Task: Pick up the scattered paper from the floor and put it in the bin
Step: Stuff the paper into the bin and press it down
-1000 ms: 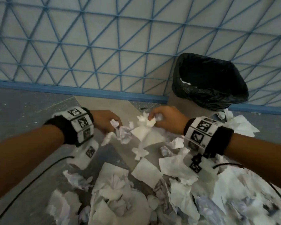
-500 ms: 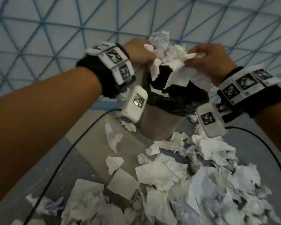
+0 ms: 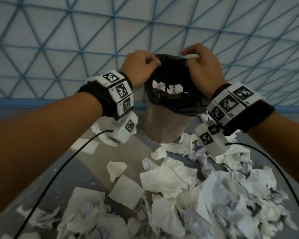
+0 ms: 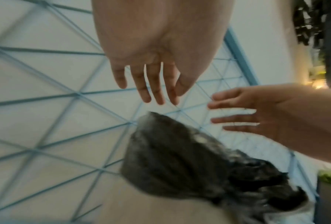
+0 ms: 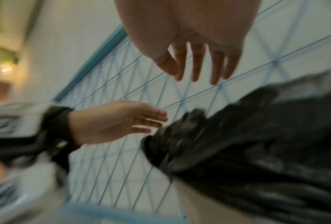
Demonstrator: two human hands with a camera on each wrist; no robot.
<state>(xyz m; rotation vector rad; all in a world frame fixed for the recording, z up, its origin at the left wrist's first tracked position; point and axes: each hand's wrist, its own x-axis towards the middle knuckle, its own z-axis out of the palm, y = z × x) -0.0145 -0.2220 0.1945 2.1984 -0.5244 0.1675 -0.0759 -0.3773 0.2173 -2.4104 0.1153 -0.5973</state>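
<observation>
Over the bin (image 3: 164,121), our left hand (image 3: 138,66) and right hand (image 3: 204,66) hover empty, fingers loosely spread, crumpled paper (image 3: 167,87) inside.

Both forearms are bare, no sleeves. The left hand (image 3: 139,66) wears a black fabric wristband (image 3: 95,99) carrying a row of white blocks (image 3: 118,91), each printed with a black square marker. Under that wrist hangs a rounded white camera housing (image 3: 125,130) with its own marker and a thin black cable (image 3: 47,185). The right hand (image 3: 203,66) matches: black band (image 3: 255,116), white marker blocks (image 3: 231,102), a white housing (image 3: 211,141) below on a black bracket with a silver screw (image 3: 214,129), and a second cable (image 3: 273,166).
</observation>
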